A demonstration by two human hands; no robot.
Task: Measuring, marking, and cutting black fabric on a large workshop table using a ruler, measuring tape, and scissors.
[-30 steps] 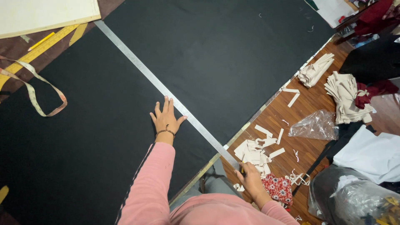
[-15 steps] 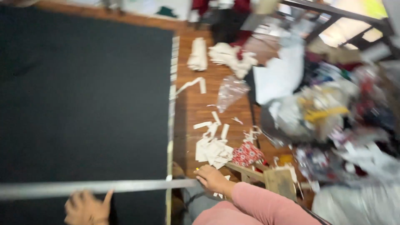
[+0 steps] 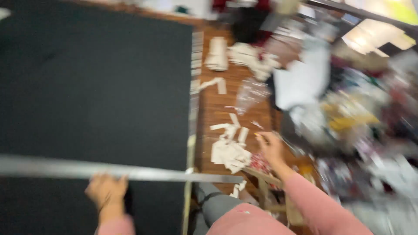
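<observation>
My left hand (image 3: 106,189) presses flat on the one long metal ruler (image 3: 117,170) across the black cloth (image 3: 96,87). My right hand (image 3: 271,147), past the ruler's end, seems to pinch something small; blur hides it.

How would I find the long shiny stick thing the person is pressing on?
Find the big black sheet covering most of the table. Near its bottom edge a long, thin, silvery metal ruler lies flat across it, with the left hand pressing on it. It is the only shiny straight bar; the nearby pale scraps are short and papery.
</observation>
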